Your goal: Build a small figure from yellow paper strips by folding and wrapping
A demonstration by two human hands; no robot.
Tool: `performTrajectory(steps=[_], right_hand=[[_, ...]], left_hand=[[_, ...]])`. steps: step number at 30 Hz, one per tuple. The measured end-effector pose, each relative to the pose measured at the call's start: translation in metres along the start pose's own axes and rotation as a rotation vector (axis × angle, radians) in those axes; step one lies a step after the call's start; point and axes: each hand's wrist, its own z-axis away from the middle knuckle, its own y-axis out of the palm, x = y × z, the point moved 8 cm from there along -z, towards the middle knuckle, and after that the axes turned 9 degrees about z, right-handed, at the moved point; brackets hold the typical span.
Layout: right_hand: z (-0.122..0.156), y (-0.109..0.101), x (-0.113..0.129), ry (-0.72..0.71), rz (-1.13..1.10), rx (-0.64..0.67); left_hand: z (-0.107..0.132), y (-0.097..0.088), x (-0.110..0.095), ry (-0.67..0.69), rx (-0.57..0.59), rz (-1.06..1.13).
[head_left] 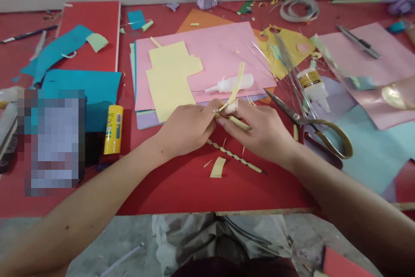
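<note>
Over the front of the red table my left hand [189,128] and my right hand [266,130] meet, fingers pinched together. Between them is a narrow yellow paper strip [240,79], one end sticking up past the right fingers. A small shiny tip, perhaps wire, shows at the left fingertips; the rest is hidden. The right hand also has white wrapping on one finger. Beneath the hands lie a dotted pencil [238,157] and a small yellow paper scrap [218,167]. Just beyond them, a white squeeze bottle [236,83] rests on pink paper [214,43] near cut yellow paper [168,74].
Open scissors [300,118] lie beside my right hand, near a glue bottle [313,84] and thin wires [288,61]. At left are a yellow glue stick [113,130], blue paper [97,91] and a blurred-out rectangular thing [56,138]. Another person's arm [400,95] reaches in from the right.
</note>
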Motion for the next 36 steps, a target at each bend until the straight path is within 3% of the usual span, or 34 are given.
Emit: performTrajectory(steps=[11,21,28,32,36], right_hand=[[0.003,-0.013,0.006,-0.075,0.026,-0.171],[0.006,-0.014,0.004,-0.067,0.086,-0.213],[0.006,-0.021,0.007,-0.102,0.009,-0.296],[0.005,-0.023,0.006,-0.076,-0.013,-0.308],[0.005,-0.023,0.003,-0.031,-0.014,-0.280]], left_hand=[[0.002,0.000,0.000,-0.030,-0.035,0.207],[0.001,0.000,0.005,-0.101,-0.039,0.424],[0.003,-0.008,0.001,-0.073,-0.037,0.581],[0.004,-0.008,0.003,-0.154,-0.050,0.737],[0.003,-0.009,0.004,-0.154,-0.098,0.705]])
